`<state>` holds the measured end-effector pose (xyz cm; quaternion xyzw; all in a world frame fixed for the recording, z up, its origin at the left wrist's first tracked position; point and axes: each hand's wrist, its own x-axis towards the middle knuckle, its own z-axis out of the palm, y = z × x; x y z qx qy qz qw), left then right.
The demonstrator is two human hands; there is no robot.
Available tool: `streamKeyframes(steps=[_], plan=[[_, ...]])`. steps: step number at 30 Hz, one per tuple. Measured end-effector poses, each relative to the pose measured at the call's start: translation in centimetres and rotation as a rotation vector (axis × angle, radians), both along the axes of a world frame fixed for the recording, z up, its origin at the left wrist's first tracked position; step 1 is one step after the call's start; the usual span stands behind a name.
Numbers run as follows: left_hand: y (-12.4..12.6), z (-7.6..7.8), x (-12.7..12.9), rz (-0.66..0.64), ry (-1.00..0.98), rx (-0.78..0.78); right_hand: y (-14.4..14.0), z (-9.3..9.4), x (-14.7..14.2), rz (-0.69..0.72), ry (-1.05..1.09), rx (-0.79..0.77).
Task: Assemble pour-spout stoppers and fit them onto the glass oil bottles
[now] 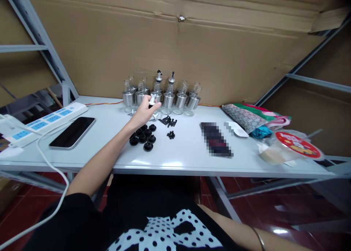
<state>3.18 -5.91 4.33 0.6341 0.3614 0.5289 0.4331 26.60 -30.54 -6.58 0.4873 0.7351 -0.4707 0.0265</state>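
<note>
Left hand, grip narrow, fingertips pinched on a small spout piece before glass bottles.

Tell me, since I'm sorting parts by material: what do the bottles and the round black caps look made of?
The small clear bottles with silver bands look like glass, see-through at neck and base, wrapped in shiny, probably steel, sleeves. The round black ribbed caps look matte, likely rubber or plastic. The left hand pinches a small pale piece.

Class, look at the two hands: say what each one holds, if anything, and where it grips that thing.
The left hand pinches a small silvery pourer spout between its fingertips, beside the glass bottles; the exact grip point is too small to tell. The right hand is out of view.
</note>
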Motion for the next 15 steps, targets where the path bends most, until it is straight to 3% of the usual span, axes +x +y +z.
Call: streamKeyframes(steps=[5,10,13,15], plan=[[-0.2,0.1,0.1,-0.037,0.039,0.081,0.6,-0.8,0.2,0.034,-0.079,-0.015],[-0.6,0.3,0.2,-0.041,0.055,0.141,1.7,-3.4,0.3,0.066,-0.168,-0.026],[-2.5,1.1,-0.2,-0.034,0.082,0.203,2.5,-5.2,0.6,0.075,-0.209,-0.047],[-5.0,1.6,-0.4,-0.12,0.174,0.217,3.1,-6.4,0.8,0.108,-0.176,-0.057]])
